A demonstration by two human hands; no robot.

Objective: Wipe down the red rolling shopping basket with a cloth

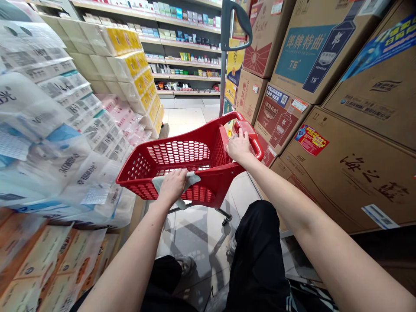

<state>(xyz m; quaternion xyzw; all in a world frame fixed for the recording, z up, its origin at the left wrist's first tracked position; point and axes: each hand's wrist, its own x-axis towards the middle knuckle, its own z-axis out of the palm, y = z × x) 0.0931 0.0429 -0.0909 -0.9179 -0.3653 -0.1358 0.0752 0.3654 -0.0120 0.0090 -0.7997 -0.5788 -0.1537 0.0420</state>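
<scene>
A red plastic shopping cart (177,143) with perforated walls stands sideways before me. My left hand (174,185) presses a pale grey cloth (193,179) against the cart's near rim, its fingers curled over the edge. Part of the cloth hangs down outside the wall, and the rest is covered by the hand. At the cart's right end, my right hand (239,145) grips the red part beside the handle (258,149), with its fingers bent over the top. The undersides of those fingers are hidden.
Wrapped paper packs (94,117) are stacked along the left. Liquor cartons (367,164) form a wall on the right. A grey pole with a loop-shaped top (237,26) rises behind the cart. Stocked shelves (185,56) stand across the tiled floor (186,105).
</scene>
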